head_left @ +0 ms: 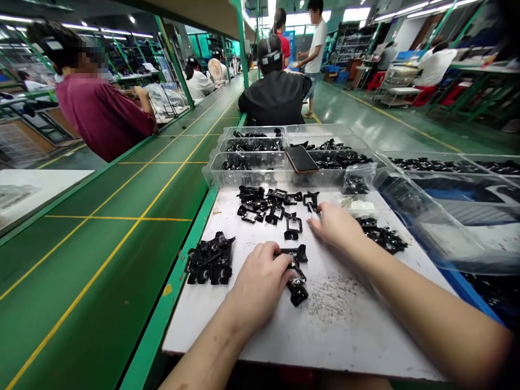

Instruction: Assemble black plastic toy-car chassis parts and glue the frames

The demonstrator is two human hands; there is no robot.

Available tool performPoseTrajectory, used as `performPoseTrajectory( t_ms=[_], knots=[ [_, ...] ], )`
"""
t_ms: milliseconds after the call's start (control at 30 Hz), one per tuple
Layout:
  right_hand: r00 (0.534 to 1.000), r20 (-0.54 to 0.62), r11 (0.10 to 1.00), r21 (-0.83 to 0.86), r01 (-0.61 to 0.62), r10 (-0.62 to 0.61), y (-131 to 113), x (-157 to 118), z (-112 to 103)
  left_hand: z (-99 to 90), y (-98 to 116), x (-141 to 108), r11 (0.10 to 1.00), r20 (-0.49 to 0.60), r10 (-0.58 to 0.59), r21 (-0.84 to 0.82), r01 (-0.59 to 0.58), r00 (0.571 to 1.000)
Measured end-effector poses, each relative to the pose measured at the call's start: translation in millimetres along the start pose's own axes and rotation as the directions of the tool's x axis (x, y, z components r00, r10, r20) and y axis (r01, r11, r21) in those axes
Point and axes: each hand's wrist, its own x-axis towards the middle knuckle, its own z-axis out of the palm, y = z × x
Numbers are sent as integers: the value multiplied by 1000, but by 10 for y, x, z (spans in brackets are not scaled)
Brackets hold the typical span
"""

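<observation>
My left hand (262,279) rests low over the white board, its fingers curled round a black plastic part (299,295) with a curved, glossy end. Farther forward, my right hand (339,225) has its fingertips beside a small black plastic frame (311,199). A thin shiny piece shows at those fingertips; what it is I cannot make out. Between the hands lies another black frame (293,226) with a square opening. Several similar parts form a loose group (252,197) beyond it. A stacked pile of black parts (211,260) sits left of my left hand.
Clear plastic bins (252,176) of black parts line the back, with a phone (301,159) on their rim. More black pieces (384,237) lie beneath my right forearm. A green conveyor belt (101,238) runs along the left. A person in black (278,97) sits ahead.
</observation>
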Motion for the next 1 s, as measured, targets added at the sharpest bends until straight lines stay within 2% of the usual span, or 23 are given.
performPoseTrajectory(
  t_ms=[133, 233, 333, 467, 600, 667, 700, 733, 767, 800, 833, 867, 900, 933, 1000],
  knots=[
    [999, -43, 989, 146, 33, -27, 133, -82, 127, -97, -32, 524, 997, -7, 65, 31, -65, 998],
    [992, -99, 945, 308, 111, -84, 259, -261, 104, -20, -140, 942, 996, 47, 87, 24, -88, 995],
    [979, -162, 880, 438, 182, -121, 367, -400, 100, 86, -259, 1176, 995, 91, 95, -50, -91, 991],
    [972, -187, 820, 526, 224, -146, 454, -439, 220, 100, -330, 1119, 969, 47, 58, -243, -45, 997],
    [966, -193, 792, 555, 253, -174, 511, -415, 316, 6, -219, 775, 852, -31, -55, -522, 31, 998],
    [960, -215, 779, 565, 273, -180, 522, -451, 270, -17, -95, 571, 730, -65, -126, -682, 48, 990],
    [950, -257, 773, 560, 298, -180, 518, -490, 214, -17, -23, 478, 595, -66, -169, -802, 48, 983],
    [921, -341, 769, 533, 353, -187, 505, -542, 138, -11, 50, 395, 378, -46, -213, -925, 39, 976],
    [863, -459, 760, 479, 439, -209, 481, -606, 48, -2, 119, 324, 160, -11, -234, -987, 28, 972],
    [773, -580, 739, 399, 544, -256, 446, -679, -48, 7, 182, 264, -42, 23, -240, -999, 14, 970],
    [666, -670, 696, 305, 650, -329, 399, -759, -140, 12, 233, 213, -183, 47, -235, -983, 3, 971],
    [594, -692, 644, 240, 726, -412, 344, -842, -215, 13, 272, 166, -247, 55, -228, -969, -3, 972],
    [574, -649, 606, 213, 767, -499, 282, -926, -264, 8, 295, 121, -271, 54, -230, -962, -10, 972],
    [601, -556, 597, 218, 772, -574, 218, -1006, -279, -2, 303, 75, -277, 51, -241, -961, -18, 969],
    [671, -335, 649, 192, 736, -662, 98, -1149, -203, -30, 282, -27, -268, 44, -271, -963, -31, 961]
  ],
)
